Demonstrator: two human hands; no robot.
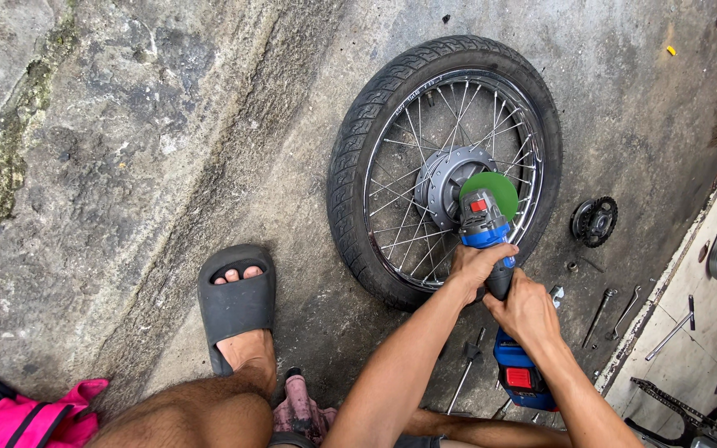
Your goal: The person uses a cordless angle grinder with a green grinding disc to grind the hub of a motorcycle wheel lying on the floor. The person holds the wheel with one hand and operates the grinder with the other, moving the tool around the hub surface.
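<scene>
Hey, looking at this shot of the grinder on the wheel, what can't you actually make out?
All in the head view:
- Where the green disc meets the hub: the disc covers it.
- Grinder handle: wrapped by the left hand and right hand.
- Small tools on the concrete: too small to identify.
- Chain at bottom right: cut off by the edge.

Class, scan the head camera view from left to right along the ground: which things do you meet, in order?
Pink fabric bag → dark grey rubber slide sandal → spoked motorcycle wheel with black tyre → blue cordless angle grinder with green disc held by both hands → black toothed sprocket → grey metal wrenches on the pale slab.
</scene>
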